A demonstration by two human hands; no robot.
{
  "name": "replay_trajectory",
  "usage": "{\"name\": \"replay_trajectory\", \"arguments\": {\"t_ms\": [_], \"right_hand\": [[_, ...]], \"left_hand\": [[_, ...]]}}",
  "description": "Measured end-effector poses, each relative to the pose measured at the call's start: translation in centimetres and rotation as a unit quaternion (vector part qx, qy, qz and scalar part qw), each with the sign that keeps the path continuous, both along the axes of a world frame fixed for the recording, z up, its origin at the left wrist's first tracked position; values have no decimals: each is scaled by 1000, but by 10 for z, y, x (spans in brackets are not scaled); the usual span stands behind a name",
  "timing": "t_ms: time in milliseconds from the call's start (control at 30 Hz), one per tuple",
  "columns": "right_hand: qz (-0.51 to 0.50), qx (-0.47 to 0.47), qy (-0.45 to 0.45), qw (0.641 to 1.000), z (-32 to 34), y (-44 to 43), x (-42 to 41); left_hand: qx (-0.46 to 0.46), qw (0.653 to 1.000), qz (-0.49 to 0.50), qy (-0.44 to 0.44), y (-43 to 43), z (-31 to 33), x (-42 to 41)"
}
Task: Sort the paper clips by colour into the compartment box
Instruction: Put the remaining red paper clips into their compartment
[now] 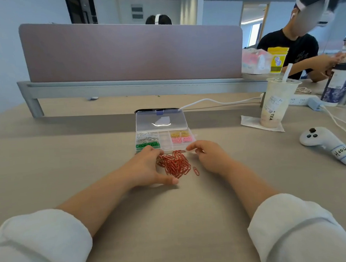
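Note:
A pile of red paper clips (pixel 176 164) lies on the table just in front of the clear compartment box (pixel 166 144), whose lid stands open. The box holds white clips (pixel 147 137), green clips (pixel 147 145), yellow clips (pixel 179 133) and pink clips (pixel 181 139); its middle compartments look empty. One red clip (pixel 196 171) lies apart to the right of the pile. My left hand (pixel 148 168) cups the pile's left side, fingers apart, thumb flat on the table. My right hand (pixel 209 156) rests to the pile's right, fingers curled loosely, holding nothing that I can see.
A milk tea cup with a straw (pixel 275 104) stands on a napkin at the right. A white controller (pixel 329 144) lies further right, with cables and a power strip (pixel 302 100) behind. A phone (pixel 156 110) lies behind the box. A person sits at the far right.

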State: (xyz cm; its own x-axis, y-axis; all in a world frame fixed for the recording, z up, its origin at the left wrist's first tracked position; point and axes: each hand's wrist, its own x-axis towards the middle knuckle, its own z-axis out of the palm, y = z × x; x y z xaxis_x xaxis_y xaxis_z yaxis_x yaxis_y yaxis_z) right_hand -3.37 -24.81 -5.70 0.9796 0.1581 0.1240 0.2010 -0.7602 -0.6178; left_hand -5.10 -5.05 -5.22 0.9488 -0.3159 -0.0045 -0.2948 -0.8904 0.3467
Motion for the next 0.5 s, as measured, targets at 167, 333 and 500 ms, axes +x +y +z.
{"name": "replay_trajectory", "arguments": {"t_ms": [167,333,500], "right_hand": [[60,27,-22,998,-4,9,9],[71,27,-61,995,-7,6,27],[129,95,-23,987,0,6,27]], "left_hand": [[-23,999,-23,-37,-8,-2,7],[-90,993,-52,-50,-5,-3,19],[-110,990,-84,-37,-5,-2,28]]}}
